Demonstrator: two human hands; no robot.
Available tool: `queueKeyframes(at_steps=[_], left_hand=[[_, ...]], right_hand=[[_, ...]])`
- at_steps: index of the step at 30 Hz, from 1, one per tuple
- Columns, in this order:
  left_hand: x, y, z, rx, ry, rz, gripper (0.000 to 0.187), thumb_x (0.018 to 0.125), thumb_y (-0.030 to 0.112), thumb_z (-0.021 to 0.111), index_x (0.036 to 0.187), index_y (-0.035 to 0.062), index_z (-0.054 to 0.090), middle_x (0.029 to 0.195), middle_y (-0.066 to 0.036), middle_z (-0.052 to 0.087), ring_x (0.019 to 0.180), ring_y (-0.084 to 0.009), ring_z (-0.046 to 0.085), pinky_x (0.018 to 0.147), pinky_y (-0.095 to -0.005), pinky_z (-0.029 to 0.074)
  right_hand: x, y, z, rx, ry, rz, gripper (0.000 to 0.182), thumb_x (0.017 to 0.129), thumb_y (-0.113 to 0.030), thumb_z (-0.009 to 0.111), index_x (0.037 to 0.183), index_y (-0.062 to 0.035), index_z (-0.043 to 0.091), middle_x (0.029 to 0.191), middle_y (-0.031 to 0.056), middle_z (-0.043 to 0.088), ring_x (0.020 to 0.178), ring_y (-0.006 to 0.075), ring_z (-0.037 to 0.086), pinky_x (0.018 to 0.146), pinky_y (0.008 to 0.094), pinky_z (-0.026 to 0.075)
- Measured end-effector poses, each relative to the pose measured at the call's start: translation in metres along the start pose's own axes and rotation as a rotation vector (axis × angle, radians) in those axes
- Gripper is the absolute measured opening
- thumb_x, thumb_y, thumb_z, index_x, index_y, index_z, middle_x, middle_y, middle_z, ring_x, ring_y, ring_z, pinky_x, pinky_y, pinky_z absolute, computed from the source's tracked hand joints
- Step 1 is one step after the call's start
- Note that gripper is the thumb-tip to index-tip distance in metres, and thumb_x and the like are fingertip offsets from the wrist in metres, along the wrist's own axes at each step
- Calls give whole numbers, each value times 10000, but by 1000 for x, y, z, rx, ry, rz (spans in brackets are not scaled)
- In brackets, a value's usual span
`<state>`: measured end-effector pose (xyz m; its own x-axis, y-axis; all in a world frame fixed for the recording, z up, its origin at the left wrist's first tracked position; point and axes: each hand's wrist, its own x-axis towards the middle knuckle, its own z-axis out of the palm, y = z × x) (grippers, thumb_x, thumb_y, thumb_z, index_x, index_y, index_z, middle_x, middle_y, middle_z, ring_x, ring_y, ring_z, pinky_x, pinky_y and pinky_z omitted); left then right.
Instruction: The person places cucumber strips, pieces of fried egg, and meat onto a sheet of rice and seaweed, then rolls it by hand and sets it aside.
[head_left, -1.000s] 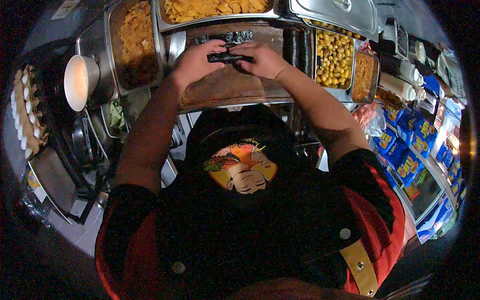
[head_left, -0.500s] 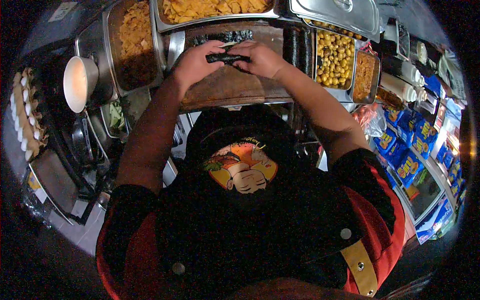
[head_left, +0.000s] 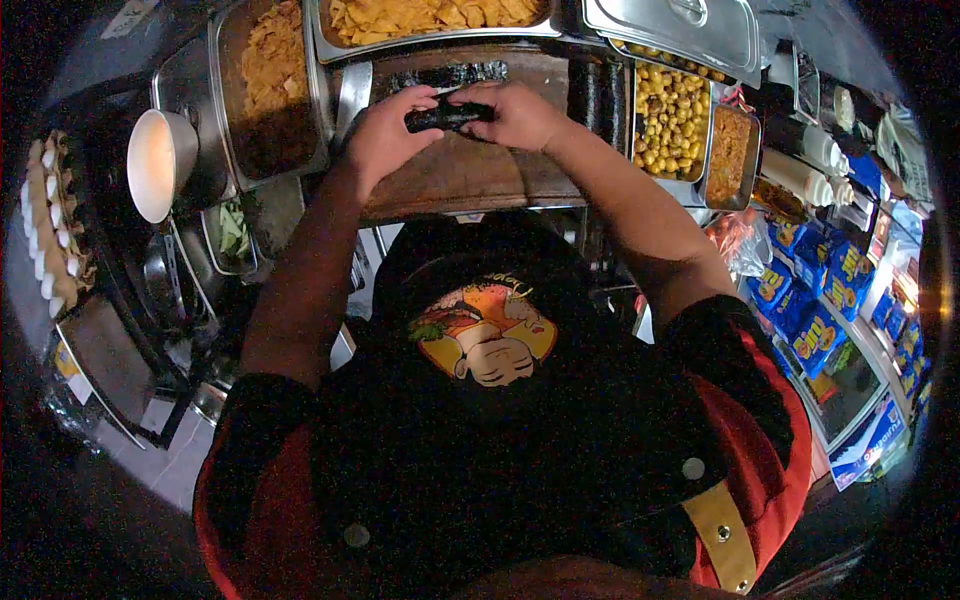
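Observation:
A short black seaweed roll (head_left: 446,115) lies crosswise over the brown wooden board (head_left: 470,178). My left hand (head_left: 392,132) wraps its left end, with the thumb along the near side. At the other end, my right hand (head_left: 515,115) has its fingers curled over the roll. Just beyond my fingers, a dark, shiny seaweed strip (head_left: 485,71) lies along the far part of the board. Long dark pieces, apparently seaweed rolls (head_left: 597,105), sit at the board's right side. The roll's ends are partly hidden by my hands.
Metal trays surround the board: shredded filling (head_left: 265,90) at left, yellow-orange slices (head_left: 430,18) at the far side, small round yellow-green pieces (head_left: 668,120) at right. A white bowl (head_left: 160,168) stands left. Blue snack packets (head_left: 820,270) hang right.
The roll has shifted slightly to the left and turned in my fingers. More of its black surface shows, and the pale edge seen behind it is now mostly hidden.

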<state>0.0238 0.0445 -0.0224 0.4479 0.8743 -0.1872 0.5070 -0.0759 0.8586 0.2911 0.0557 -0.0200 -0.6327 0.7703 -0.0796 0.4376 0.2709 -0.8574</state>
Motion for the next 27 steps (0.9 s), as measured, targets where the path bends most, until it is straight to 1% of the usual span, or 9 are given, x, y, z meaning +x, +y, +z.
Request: queueKeyframes(at_steps=[1, 3, 6, 10, 13, 19, 22, 24, 27], left_hand=[[0, 1, 0, 0, 0, 0, 638, 805, 100, 900, 1374, 39, 618, 1265, -110, 746, 1193, -256, 712, 1065, -369, 543], [1, 3, 0, 99, 4, 30, 640, 819, 152, 889, 1383, 33, 611, 1227, -138, 761, 1172, -294, 720, 1018, -390, 556], [2, 8, 0, 172, 4, 50, 648, 809, 171, 892, 1378, 39, 613, 1215, -141, 762, 1153, -313, 721, 1006, -406, 560], [1, 7, 2, 114, 5, 23, 642, 803, 180, 893, 1366, 39, 617, 1199, -141, 764, 1138, -324, 720, 1003, -413, 558], [2, 7, 2, 168, 35, 68, 625, 805, 175, 890, 1354, 43, 622, 1179, -140, 764, 1133, -330, 716, 1002, -415, 558], [3, 6, 6, 152, 17, 79, 661, 803, 173, 886, 1391, 70, 602, 1190, -130, 755, 1150, -343, 686, 1010, -427, 548], [10, 18, 6, 181, 12, 126, 682, 798, 175, 887, 1408, 91, 594, 1190, -122, 754, 1157, -346, 667, 1006, -434, 543], [10, 24, 5, 239, 10, 177, 687, 789, 179, 891, 1407, 105, 600, 1179, -115, 755, 1146, -350, 658, 991, -443, 543], [10, 19, 8, 252, 21, 171, 671, 781, 186, 897, 1385, 103, 618, 1173, -109, 759, 1116, -357, 666, 975, -447, 547]], right_hand=[[1, 2, 1, 0, 0, 0, 536, 859, -159, 824, 1370, -90, 676, 1294, 172, 719, 1159, 380, 702, 1020, 431, 564], [2, 7, 4, -10, -1, -29, 520, 867, -172, 833, 1357, -84, 682, 1280, 169, 723, 1137, 363, 713, 1003, 417, 572], [2, 9, 4, -9, -6, -23, 517, 863, -169, 832, 1349, -74, 683, 1279, 169, 723, 1133, 368, 711, 1010, 421, 568], [2, 7, 4, -32, -2, -40, 515, 865, -172, 828, 1347, -66, 682, 1281, 172, 722, 1137, 381, 707, 1020, 427, 564], [2, 7, 5, -64, -17, 1, 514, 866, -173, 824, 1347, -64, 681, 1290, 178, 718, 1144, 390, 702, 1030, 438, 559], [1, 3, 5, -81, -24, 5, 514, 860, -154, 812, 1350, -71, 683, 1308, 183, 713, 1167, 387, 695, 1037, 446, 555], [-4, -7, -3, -71, 5, 55, 513, 853, -140, 808, 1347, -71, 685, 1281, 185, 715, 1157, 402, 690, 1031, 449, 554], [-13, -7, -4, -54, 100, 62, 503, 878, -211, 785, 1354, -86, 683, 1267, 210, 719, 1168, 429, 691, 1042, 497, 553], [-20, -8, -7, -84, 92, 33, 510, 863, -200, 796, 1343, -72, 676, 1255, 215, 712, 1182, 432, 677, 1052, 496, 544]])
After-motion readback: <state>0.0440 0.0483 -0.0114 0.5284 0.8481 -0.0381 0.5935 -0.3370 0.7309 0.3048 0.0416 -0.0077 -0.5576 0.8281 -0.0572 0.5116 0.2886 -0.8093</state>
